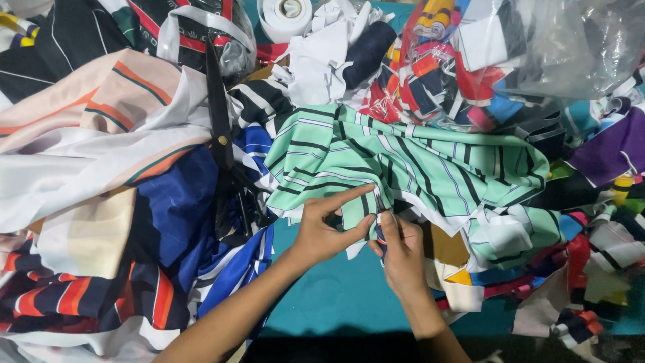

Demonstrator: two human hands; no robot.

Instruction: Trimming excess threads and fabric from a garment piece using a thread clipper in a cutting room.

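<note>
Head view looks straight down on a teal table point(336, 296) heaped with cloth, and I see both hands meeting at the near edge of a mint striped fabric point(410, 161). My left hand point(322, 228) pinches the fabric's hem, index finger stretched along the edge and thumb pressed beneath, so it is clamped on the cloth. My right hand point(402, 252) is curled tight just beside it, fingers closed around a small cutter point(380, 232) with a blue and orange grip; only a bit of it shows, and its tip touches the hem between the two hands. The mint fabric lies spread across the middle of the table, its black and lilac stripes running diagonally, its far side tucked under a clear bag point(537, 47) stuffed with coloured scraps. Left of the hands, black scissors point(220, 128) rest on a blue cloth point(181, 202), blades pointing away from me. A peach and white sheet point(87, 128) is piled further left. A white tape roll point(285, 15) sits at the far edge. Loose scraps point(598, 249) crowd the right side.
</note>
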